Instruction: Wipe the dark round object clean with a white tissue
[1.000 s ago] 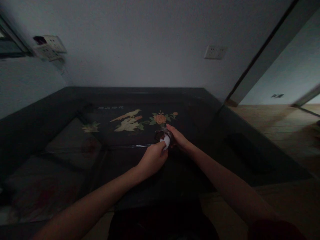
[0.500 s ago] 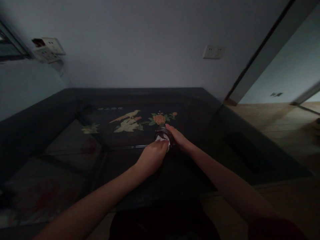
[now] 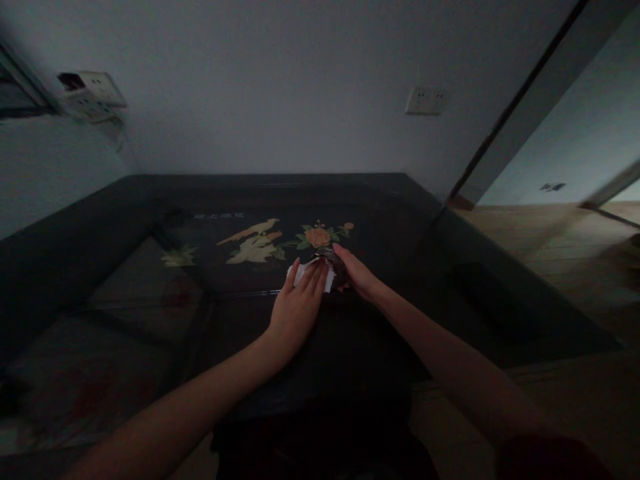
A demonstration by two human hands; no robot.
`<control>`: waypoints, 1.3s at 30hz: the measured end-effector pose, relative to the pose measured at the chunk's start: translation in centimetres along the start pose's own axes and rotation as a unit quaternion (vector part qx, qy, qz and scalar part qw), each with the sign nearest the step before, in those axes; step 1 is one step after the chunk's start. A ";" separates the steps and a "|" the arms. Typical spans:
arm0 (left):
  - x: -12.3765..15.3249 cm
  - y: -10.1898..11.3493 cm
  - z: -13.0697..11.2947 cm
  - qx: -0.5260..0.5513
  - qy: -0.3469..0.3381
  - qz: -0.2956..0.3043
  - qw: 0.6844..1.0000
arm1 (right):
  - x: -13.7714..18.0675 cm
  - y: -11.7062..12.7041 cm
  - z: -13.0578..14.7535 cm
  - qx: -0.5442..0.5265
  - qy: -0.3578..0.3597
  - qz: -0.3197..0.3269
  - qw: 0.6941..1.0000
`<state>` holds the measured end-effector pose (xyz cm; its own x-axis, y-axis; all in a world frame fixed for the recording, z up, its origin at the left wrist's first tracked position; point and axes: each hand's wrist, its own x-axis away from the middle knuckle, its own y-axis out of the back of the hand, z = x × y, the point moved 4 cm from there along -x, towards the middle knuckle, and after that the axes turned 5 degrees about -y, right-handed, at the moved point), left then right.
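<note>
My right hand (image 3: 357,272) is closed around the right side of a dark, glossy, rounded object (image 3: 339,265); its exact kind is hard to make out in the dim light. My left hand (image 3: 299,303) has its fingers extended over a white tissue (image 3: 328,280), holding it against the left side of that object. Part of the tissue shows to the left of the fingers too. Both hands are above a dark glossy table (image 3: 260,373), just in front of its orange flower picture (image 3: 318,237).
The tabletop also bears a bird picture (image 3: 255,243). A long dark object (image 3: 493,300) lies at its right side. Behind stands a pale wall with a double socket (image 3: 426,101); more sockets (image 3: 100,93) are at the left. Wooden floor (image 3: 530,230) shows at right.
My left hand has gone from bunching the tissue in closed fingers to stretching the fingers over it, and the tissue is more spread out. The dark object has tilted in my right hand.
</note>
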<state>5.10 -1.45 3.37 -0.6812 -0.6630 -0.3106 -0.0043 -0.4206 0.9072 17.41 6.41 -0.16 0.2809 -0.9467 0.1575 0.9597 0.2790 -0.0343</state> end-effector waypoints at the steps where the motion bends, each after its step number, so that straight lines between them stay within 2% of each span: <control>1: -0.1 0.0 -0.1 -0.004 -0.001 0.000 1.000 | 0.0 -0.1 0.0 0.002 -0.004 0.001 1.000; 5: -0.3 0.2 -0.8 0.022 -0.014 0.007 1.000 | 0.3 -0.4 0.2 0.007 -0.012 -0.005 1.000; 8: -0.5 0.5 -0.8 0.111 -0.009 0.025 0.993 | 0.5 -0.4 0.5 0.020 -0.020 -0.019 0.999; 12: -0.7 0.6 0.2 0.267 0.070 0.079 0.958 | 0.7 -0.4 0.7 0.032 -0.015 -0.016 0.999; 15: -0.7 0.3 0.6 0.314 0.098 0.085 0.941 | 0.7 -0.3 0.7 0.021 -0.014 -0.020 0.999; 17: -0.8 0.4 0.5 0.279 0.056 0.056 0.957 | 0.6 -0.2 0.6 0.013 -0.016 -0.024 0.999; 20: -0.7 0.5 -0.2 0.171 -0.027 0.008 0.985 | 0.5 -0.1 0.4 0.007 -0.028 -0.030 0.999; 23: -0.1 0.3 -0.6 0.063 -0.045 -0.011 0.997 | 0.5 -0.2 0.4 0.013 -0.039 -0.017 0.999; 28: 1.0 -0.2 -0.2 -0.058 -0.066 -0.015 0.996 | 0.7 -0.4 0.7 0.055 -0.045 0.023 0.997; 34: 1.0 -0.1 1.0 -0.127 -0.130 -0.003 0.983 | 0.6 -0.2 0.3 0.057 -0.053 0.034 0.996; 39: 0.6 -0.1 -0.4 -0.137 -0.137 -0.031 0.981 | 0.7 -0.5 0.4 0.054 -0.033 0.038 0.997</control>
<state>4.98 -2.02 3.01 -0.8569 -0.4554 -0.2416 0.1193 -0.6310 0.7665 17.16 5.70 0.35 0.3479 -0.9105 0.2235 0.9279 0.3685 0.0572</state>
